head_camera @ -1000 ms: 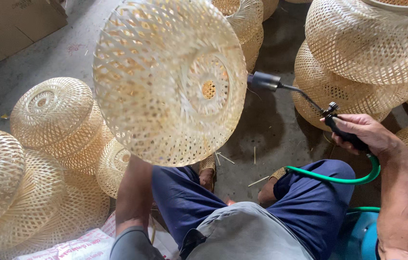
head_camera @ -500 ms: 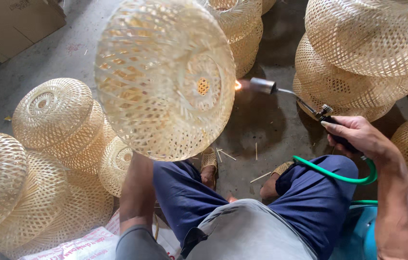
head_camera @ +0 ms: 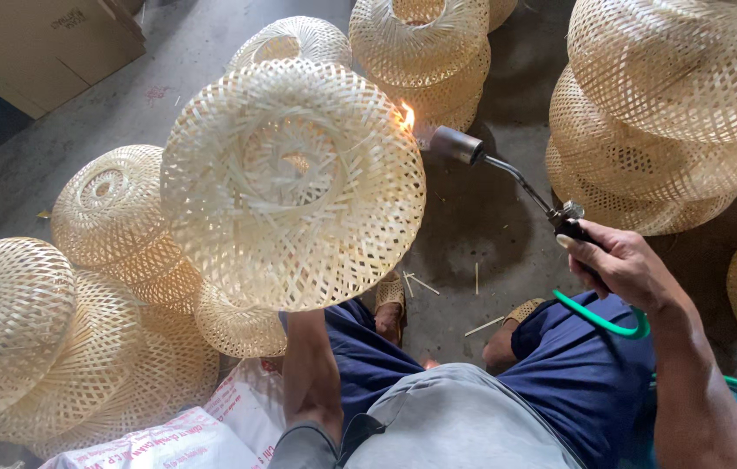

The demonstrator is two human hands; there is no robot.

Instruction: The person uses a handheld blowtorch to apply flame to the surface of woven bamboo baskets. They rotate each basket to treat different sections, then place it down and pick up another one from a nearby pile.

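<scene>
On concrete floor [head_camera: 473, 217]: woven shades [head_camera: 82, 287] piled, cardboard box [head_camera: 38, 43].

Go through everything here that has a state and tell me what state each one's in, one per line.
Gas torch: lit, small flame at the nozzle, touching the basket's rim.
Woven bamboo basket: held up, tilted.
Right hand: closed on the torch handle.
Left hand: hidden behind the basket.
Green hose: attached, looping down.
Basket stacks: nested, on the floor.
Cardboard box: closed.
</scene>
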